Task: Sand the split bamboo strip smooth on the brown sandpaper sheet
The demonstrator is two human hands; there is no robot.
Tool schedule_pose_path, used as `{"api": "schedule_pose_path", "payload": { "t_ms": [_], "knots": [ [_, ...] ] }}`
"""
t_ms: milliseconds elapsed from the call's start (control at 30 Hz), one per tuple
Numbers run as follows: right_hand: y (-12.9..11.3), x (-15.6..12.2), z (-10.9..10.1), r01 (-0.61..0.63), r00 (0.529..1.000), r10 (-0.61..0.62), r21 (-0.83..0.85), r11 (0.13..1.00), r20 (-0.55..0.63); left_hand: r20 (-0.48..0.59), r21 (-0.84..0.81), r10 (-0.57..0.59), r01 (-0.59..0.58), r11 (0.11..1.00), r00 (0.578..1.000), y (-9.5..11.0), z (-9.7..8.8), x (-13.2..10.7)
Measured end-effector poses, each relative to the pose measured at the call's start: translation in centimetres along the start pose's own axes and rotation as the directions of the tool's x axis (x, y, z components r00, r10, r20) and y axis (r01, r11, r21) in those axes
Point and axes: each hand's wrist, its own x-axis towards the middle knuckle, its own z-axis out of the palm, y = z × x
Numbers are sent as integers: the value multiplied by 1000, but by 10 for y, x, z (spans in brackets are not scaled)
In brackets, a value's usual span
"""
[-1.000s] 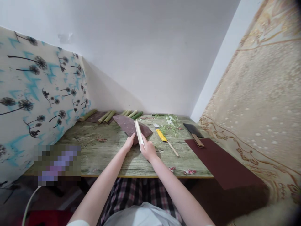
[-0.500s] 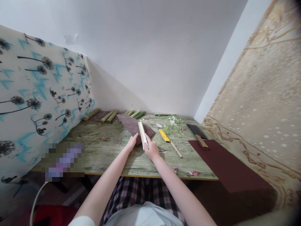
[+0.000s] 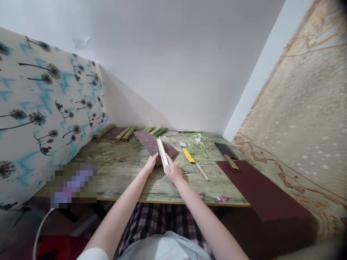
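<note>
My right hand [image 3: 174, 173] grips the near end of a pale split bamboo strip [image 3: 162, 153] that lies lengthwise across a dark brown sandpaper sheet [image 3: 151, 144] on the green wooden table [image 3: 121, 177]. My left hand [image 3: 150, 164] rests with its fingers flat on the near edge of that sheet, just left of the strip. Both forearms reach forward from the bottom of the view.
A yellow utility knife [image 3: 188, 155] and a thin stick [image 3: 202, 171] lie right of my hands. Green bamboo pieces [image 3: 127, 133] line the far edge. Leafy scraps [image 3: 200, 143], a cleaver [image 3: 227, 152] and a large dark red sheet [image 3: 257, 191] are to the right.
The bamboo strip and my right hand have slid a little back and forth along the sandpaper. My left hand stays pressed on the sheet.
</note>
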Motion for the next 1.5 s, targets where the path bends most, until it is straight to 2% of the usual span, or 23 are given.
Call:
{"api": "schedule_pose_path", "payload": {
  "t_ms": [133, 367, 567, 733, 967, 1167, 1333, 1500],
  "knots": [
    [2, 1, 2, -7, 1000, 7, -33, 999, -4, 23, -3, 3, -3, 1000, 1000, 2, 1, -1],
    [2, 0, 2, 79, 996, -81, -51, 996, -38, 0, -44, 1, -1, 999, 1000, 1, -1, 0],
    [0, 3, 2, -18, 1000, 16, -145, 989, -14, 20, 9, 47, -47, 999, 999, 1, -1, -1],
    [0, 0, 1, 31, 999, -32, -144, 989, -1, -88, 89, 15, -7, 996, 996, 6, 1, -2],
    [-4, 1, -2, 0, 999, 6, -145, 989, 44, -54, 136, 34, -27, 990, 998, 6, 3, -5],
    [-4, -1, -4, 47, 998, -43, -122, 991, 36, -83, 65, 31, -25, 998, 996, 3, 1, -1],
    [-4, 2, -3, -13, 999, 19, -119, 993, 43, -34, 140, 27, -22, 990, 999, 1, 0, -1],
    [-4, 0, -4, 11, 997, -2, -124, 992, 72, -62, 65, 20, -16, 998, 998, 1, 0, 0]
  ]
}}
